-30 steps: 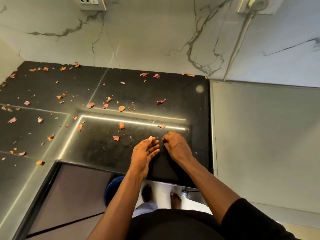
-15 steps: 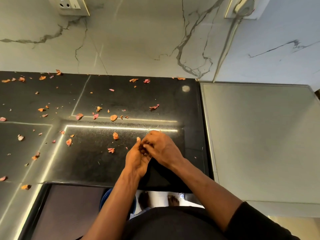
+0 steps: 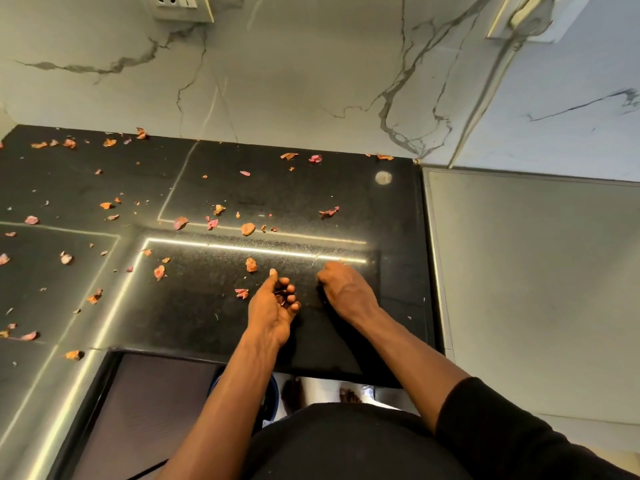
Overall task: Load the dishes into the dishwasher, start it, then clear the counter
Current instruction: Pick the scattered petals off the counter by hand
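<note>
Black polished stone of the desk [image 3: 311,188] is carrying a scatter of pink and orange scraps [image 3: 248,229], dried and petal-like, lying thickest toward the left and along the back edge under the white veined wall [image 3: 294,81]. The left grip [image 3: 273,306] is hanging palm-up over the front part of the desk, its fingers curling loosely round a few dark reddish held pieces [image 3: 280,296] lying in the palm. The right grip [image 3: 346,289] is sitting just beside it, knuckles up, fingers pointing down at the stone. Its fingertips are hiding beneath the hand, so I cannot tell whether it is pinching anything. One orange scrap is lying just beyond the left thumb, and a pink one is lying just to the left of that hand. A grey flat surface [image 3: 519,271] is adjoining the desk on the right. A wall socket [image 3: 180,5] is showing at the top left, and a black sleeve [image 3: 485,427] is covering the right upper arm.
</note>
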